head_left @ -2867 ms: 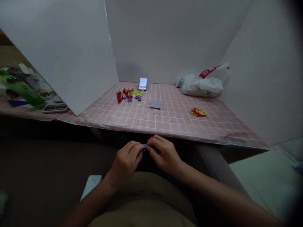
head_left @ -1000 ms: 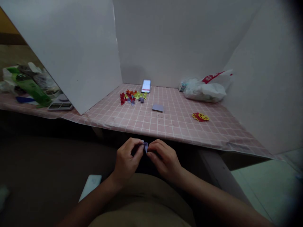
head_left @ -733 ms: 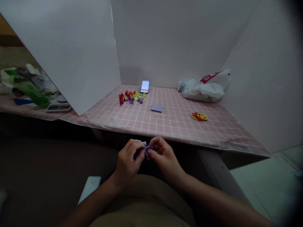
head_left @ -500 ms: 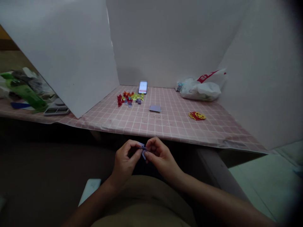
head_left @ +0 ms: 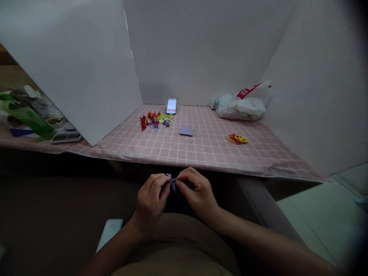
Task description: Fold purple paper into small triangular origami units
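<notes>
Between my hands, above my lap and in front of the table edge, is a small folded piece of purple paper with narrow pointed parts. My left hand pinches its left side between thumb and fingers. My right hand pinches its right side with thumb and forefinger. The fingertips cover part of the folds. On the table lies a stack of square purple paper. Left of it sits a cluster of small folded paper figures in red, orange, yellow and purple.
A lit phone stands at the back of the pink checked table. To the right are a white plastic bag and red and yellow cut-out shapes. White panels enclose the table. A scale and green bottle lie left.
My fingers have shifted on the purple paper; the left hand's fingers are more curled and the right fingertips pinch closer together. The view has moved slightly.
</notes>
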A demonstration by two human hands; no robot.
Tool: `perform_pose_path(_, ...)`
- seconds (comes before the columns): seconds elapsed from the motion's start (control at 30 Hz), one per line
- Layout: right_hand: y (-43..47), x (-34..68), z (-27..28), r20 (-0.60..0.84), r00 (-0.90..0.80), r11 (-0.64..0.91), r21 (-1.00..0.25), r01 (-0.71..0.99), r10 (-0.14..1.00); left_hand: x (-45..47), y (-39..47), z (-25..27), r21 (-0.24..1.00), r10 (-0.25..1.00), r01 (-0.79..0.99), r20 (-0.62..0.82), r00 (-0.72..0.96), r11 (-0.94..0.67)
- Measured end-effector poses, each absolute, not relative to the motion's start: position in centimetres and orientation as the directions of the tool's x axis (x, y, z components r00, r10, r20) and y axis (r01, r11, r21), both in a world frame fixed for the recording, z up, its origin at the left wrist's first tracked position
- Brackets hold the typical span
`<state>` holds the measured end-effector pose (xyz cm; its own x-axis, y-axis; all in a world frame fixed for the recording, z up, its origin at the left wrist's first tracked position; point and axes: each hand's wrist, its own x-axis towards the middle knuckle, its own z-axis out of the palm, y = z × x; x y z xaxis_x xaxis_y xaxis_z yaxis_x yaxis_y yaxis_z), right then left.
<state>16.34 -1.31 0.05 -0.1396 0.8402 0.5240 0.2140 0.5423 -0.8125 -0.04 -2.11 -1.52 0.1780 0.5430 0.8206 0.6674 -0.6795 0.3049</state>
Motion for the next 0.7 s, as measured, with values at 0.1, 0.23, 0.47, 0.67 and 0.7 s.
perform_pose_path(0.1,-1.23,16.44,0.07,0.513,-0.137,0.531,-0.829,0.178,0.847,-0.08,-2.19,-1.36,0.288,0.534,0.669,0.823,0.193,-0.685)
perform_pose_path(0.23,-1.13,16.56,-0.02,0.48,-0.156,0.501,-0.852,0.15,0.863,-0.1,-2.26,-1.3,0.266,0.535,0.672,0.814,0.229,-0.692)
perform_pose_path(0.47,-1.02,16.62,-0.07,0.365,-0.156,0.383,-0.917,0.108,0.918,0.1,-2.07,-1.26,0.258,0.541,0.662,0.799,0.264,-0.704)
perform_pose_path(0.67,-0.94,16.53,-0.18,0.344,-0.147,0.359,-0.929,0.093,0.927,0.2,-1.93,-1.41,0.255,0.549,0.674,0.793,0.265,-0.693)
perform_pose_path(0.7,-0.94,16.51,-0.2,0.364,-0.139,0.38,-0.919,0.11,0.921,0.2,-1.9,-1.45,0.254,0.55,0.672,0.79,0.27,-0.695)
